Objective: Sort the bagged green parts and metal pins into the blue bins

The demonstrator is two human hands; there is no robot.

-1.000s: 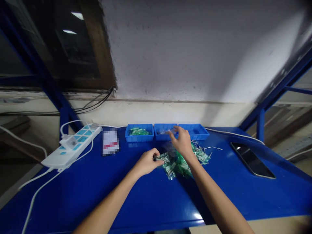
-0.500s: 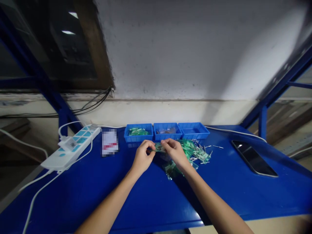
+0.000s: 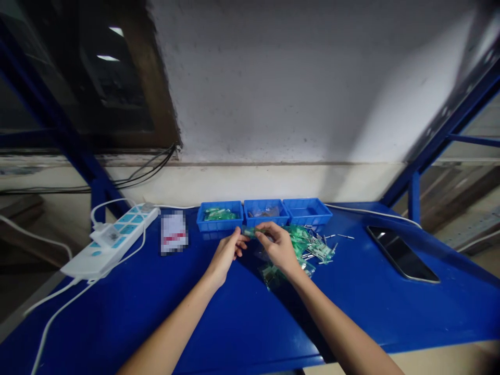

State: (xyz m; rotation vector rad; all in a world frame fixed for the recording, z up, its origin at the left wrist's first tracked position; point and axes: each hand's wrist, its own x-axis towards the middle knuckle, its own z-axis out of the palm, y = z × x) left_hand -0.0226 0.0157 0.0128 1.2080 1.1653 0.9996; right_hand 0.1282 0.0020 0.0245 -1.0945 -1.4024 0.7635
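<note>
In the head view, my right hand (image 3: 279,247) pinches a small green plastic bag (image 3: 249,231) between thumb and fingers, just in front of the bins. My left hand (image 3: 223,259) is beside the bag's left end, thumb raised and fingers apart. Whether its fingertips touch the bag is hard to make out. Beneath and right of my right hand lies a pile of green bags (image 3: 299,240), partly hidden by the hand. Thin metal pins (image 3: 321,250) are mixed in at the pile's right side, with several lying loose. More small green bags (image 3: 271,276) lie nearer to me.
Three blue bins stand along the back: the left bin (image 3: 221,225) holds green bags, the middle bin (image 3: 271,220) clear plastic, beside the right bin (image 3: 312,221). A power strip (image 3: 111,242) with cables and a blurred card (image 3: 173,232) are left. A phone (image 3: 404,255) lies right.
My right hand has come from the middle bin to the green bag and holds it. My left hand held the bag's other end half a second ago; its fingers have since spread.
</note>
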